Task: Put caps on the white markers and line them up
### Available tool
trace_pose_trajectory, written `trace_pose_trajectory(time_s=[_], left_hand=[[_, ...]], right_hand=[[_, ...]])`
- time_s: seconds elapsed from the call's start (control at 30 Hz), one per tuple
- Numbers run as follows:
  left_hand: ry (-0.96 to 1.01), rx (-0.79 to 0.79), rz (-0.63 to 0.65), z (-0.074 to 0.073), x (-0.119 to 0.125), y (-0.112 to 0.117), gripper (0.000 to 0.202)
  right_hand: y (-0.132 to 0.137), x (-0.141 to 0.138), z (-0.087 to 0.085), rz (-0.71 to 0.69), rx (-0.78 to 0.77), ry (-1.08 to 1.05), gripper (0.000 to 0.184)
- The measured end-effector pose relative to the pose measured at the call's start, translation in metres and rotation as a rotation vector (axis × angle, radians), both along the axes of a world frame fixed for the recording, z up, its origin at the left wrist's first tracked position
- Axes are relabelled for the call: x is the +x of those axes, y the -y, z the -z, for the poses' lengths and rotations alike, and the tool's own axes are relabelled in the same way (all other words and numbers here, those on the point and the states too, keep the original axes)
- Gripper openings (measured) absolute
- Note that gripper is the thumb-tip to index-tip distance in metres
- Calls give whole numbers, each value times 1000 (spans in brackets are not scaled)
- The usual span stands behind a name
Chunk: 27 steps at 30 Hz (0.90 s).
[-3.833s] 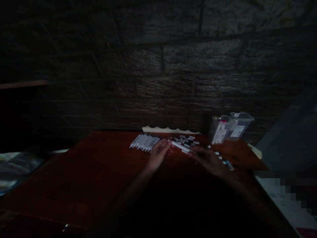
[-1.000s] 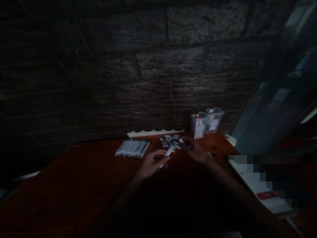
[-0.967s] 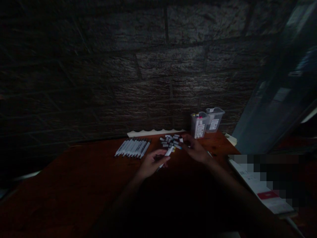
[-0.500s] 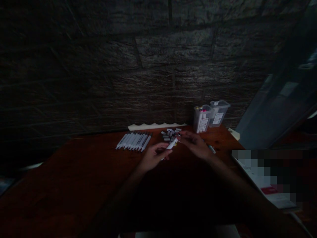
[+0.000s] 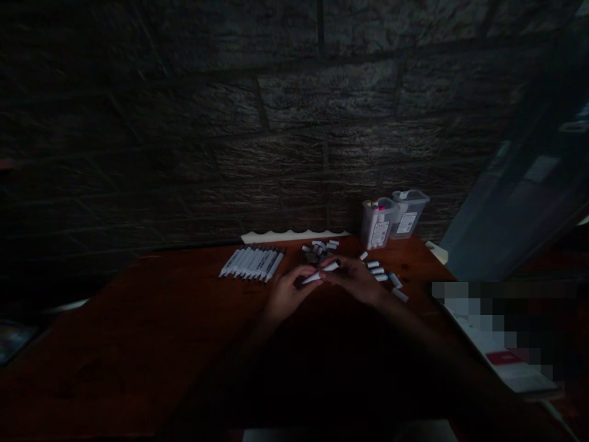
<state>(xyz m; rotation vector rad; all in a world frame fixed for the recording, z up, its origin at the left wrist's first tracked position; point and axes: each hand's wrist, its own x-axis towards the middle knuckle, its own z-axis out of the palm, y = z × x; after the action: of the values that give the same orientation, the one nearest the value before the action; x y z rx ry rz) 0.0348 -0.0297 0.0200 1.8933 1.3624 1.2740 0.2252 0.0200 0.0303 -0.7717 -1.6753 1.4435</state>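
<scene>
Both hands meet over a dark red wooden table (image 5: 151,319) in very dim light. My left hand (image 5: 288,293) is closed round the lower end of a white marker (image 5: 321,274). My right hand (image 5: 356,280) pinches the marker's upper end with its fingertips. Just behind the hands lies a small heap of loose marker caps (image 5: 319,248). A tidy row of several white markers (image 5: 252,263) lies to the left of the hands. A few more markers or caps (image 5: 384,276) are scattered right of my right hand.
Two clear plastic tubs (image 5: 394,217), one holding markers, stand at the table's back right against a dark brick wall. A scalloped white strip (image 5: 294,235) runs along the back edge. White papers (image 5: 501,353) lie at the right edge.
My right hand came back from the cap heap to the marker's upper end. The left hand kept hold of the marker, which now lies flatter between both hands.
</scene>
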Motion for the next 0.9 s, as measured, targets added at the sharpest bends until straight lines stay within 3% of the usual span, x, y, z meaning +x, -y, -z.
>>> trace_pose_trajectory(time_s=[0.07, 0.2, 0.33, 0.5, 0.7, 0.8, 0.9], left_hand=[[23, 14, -49, -2, -1, 0, 25], [64, 46, -192, -6, -12, -5, 29], [58, 76, -302, -3, -26, -12, 37], [-61, 82, -338, 5, -30, -18, 44], [-116, 68, -312, 9, -29, -18, 40], [-127, 60, -308, 10, -30, -18, 38], [-149, 59, -293, 10, -30, -19, 38]], right_hand=[[-3, 2, -2, 79, -59, -55, 42], [-15, 11, -8, 365, -186, -267, 55], [-26, 19, -6, 452, -352, -517, 38], [-28, 21, -5, 287, -572, -809, 26], [-20, 20, -16, 14, -684, -910, 14], [-19, 25, -18, -104, -725, -899, 28], [-20, 32, -17, -130, -755, -869, 46]])
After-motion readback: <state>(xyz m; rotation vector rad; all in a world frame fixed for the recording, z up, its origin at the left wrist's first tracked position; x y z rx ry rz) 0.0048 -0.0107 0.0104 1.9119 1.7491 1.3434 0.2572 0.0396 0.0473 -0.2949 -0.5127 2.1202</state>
